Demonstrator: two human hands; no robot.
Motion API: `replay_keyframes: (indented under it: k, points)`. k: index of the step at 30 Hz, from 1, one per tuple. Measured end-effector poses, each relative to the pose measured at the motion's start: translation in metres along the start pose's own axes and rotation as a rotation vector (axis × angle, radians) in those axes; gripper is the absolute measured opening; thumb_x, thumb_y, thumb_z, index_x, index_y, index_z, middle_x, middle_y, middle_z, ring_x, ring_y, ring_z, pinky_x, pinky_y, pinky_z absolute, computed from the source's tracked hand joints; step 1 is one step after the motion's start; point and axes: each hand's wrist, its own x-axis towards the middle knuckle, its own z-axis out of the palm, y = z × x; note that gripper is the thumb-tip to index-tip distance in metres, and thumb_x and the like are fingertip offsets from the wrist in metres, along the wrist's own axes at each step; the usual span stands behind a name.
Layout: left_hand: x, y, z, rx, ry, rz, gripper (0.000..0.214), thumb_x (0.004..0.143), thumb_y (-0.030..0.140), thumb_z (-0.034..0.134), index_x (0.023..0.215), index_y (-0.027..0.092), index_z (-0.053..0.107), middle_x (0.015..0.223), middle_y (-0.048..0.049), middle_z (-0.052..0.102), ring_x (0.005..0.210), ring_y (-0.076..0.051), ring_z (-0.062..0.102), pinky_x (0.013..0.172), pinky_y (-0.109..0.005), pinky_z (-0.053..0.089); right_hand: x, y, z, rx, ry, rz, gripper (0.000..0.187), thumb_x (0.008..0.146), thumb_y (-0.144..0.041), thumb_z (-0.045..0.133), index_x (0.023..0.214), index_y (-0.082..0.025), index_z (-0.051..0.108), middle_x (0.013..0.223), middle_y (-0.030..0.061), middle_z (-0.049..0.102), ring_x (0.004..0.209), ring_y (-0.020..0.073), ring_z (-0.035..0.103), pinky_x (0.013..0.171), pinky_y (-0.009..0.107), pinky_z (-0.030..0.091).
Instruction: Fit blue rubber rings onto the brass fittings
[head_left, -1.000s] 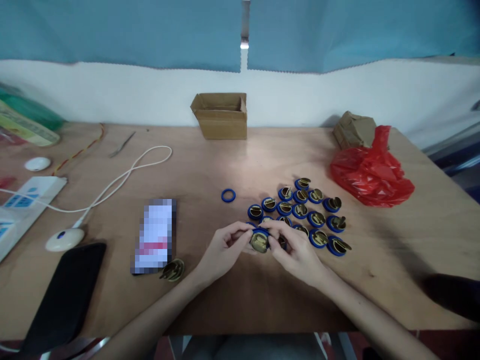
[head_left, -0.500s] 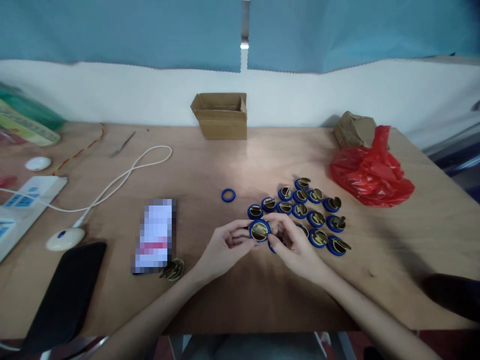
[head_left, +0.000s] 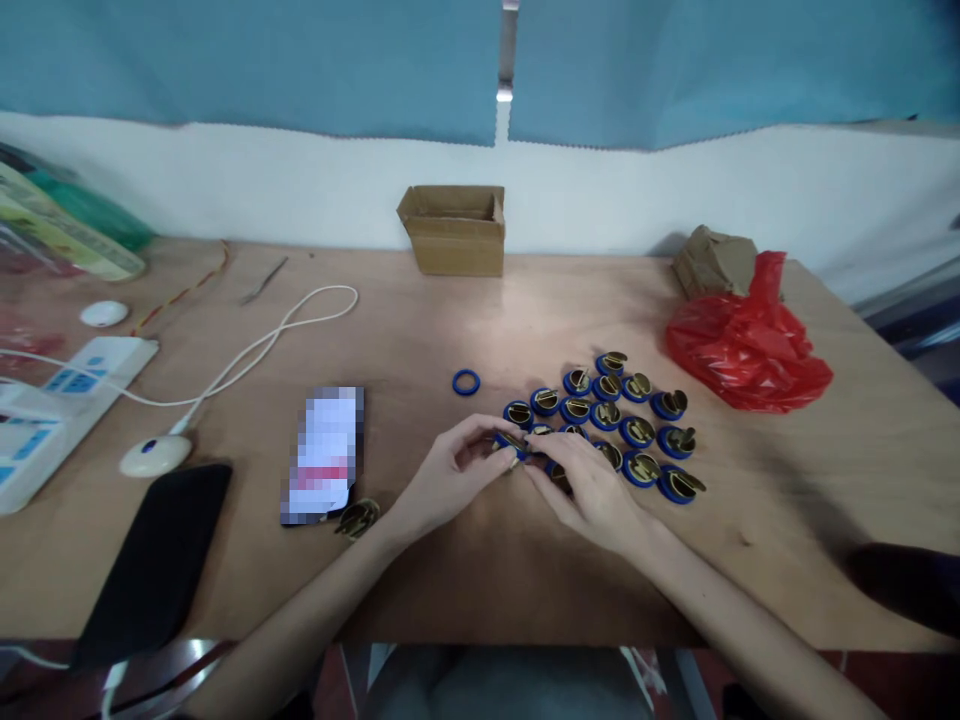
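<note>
My left hand [head_left: 450,475] and my right hand [head_left: 581,485] meet at the middle of the wooden table [head_left: 480,560]. Both pinch one small brass disc with a blue ring round it [head_left: 512,445], held low and tilted, at the near left edge of a cluster of several ringed brass discs [head_left: 615,425]. A loose blue ring [head_left: 466,382] lies just behind my left hand. A bare brass disc [head_left: 358,518] lies by my left forearm, next to a phone [head_left: 324,455].
A small open cardboard box [head_left: 455,228] stands at the back. A red plastic bag [head_left: 746,345] and crumpled brown packet [head_left: 712,262] sit far right. At left lie a black phone [head_left: 154,560], a white cable with round switch [head_left: 154,455] and a power strip [head_left: 52,405].
The ringed disc was held up facing me; my hands have now lowered and tilted it towards the table beside the cluster. The view shifted slightly left.
</note>
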Motion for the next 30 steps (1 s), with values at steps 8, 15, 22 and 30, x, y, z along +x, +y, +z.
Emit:
replay_keyframes:
  k: [8, 15, 22, 30]
  points:
    - [-0.013, 0.029, -0.047, 0.352, 0.222, 0.183, 0.036, 0.081, 0.025, 0.076, 0.114, 0.020, 0.062, 0.122, -0.0089, 0.069, 0.111, -0.022, 0.068, 0.100, -0.036, 0.053, 0.002, -0.021, 0.008, -0.024, 0.017, -0.077, 0.027, 0.095, -0.009, 0.051, 0.120, -0.018, 0.056, 0.105, 0.0110, 0.070, 0.097, 0.0234, 0.065, 0.085, 0.040, 0.055]
    - [-0.025, 0.027, -0.098, 1.086, 0.206, 0.077, 0.036, 0.081, 0.024, 0.068, 0.116, 0.020, 0.058, 0.109, -0.0089, 0.074, 0.100, -0.028, 0.072, 0.086, -0.038, 0.055, 0.019, -0.059, 0.047, -0.180, -0.483, -0.310, 0.021, 0.097, -0.017, 0.052, 0.115, -0.013, 0.060, 0.109, 0.0123, 0.069, 0.092, 0.0243, 0.062, 0.077, 0.038, 0.049]
    - [-0.013, 0.008, -0.084, 1.528, 0.083, -0.030, 0.025, 0.085, 0.020, 0.062, 0.110, 0.013, 0.061, 0.093, -0.0141, 0.074, 0.090, -0.031, 0.070, 0.079, -0.038, 0.050, 0.045, -0.079, 0.107, -0.182, -0.525, -0.523, 0.036, 0.099, -0.019, 0.051, 0.134, -0.010, 0.051, 0.130, 0.0152, 0.062, 0.112, 0.0251, 0.057, 0.092, 0.039, 0.046]
    - [-0.002, 0.011, -0.082, 1.573, -0.010, -0.023, 0.019, 0.088, 0.020, 0.058, 0.102, 0.013, 0.069, 0.104, -0.0176, 0.069, 0.097, -0.032, 0.067, 0.085, -0.040, 0.050, 0.039, -0.075, 0.129, -0.180, -0.498, -0.505, 0.031, 0.102, -0.018, 0.046, 0.130, -0.008, 0.054, 0.129, 0.0143, 0.065, 0.113, 0.0239, 0.058, 0.096, 0.036, 0.045]
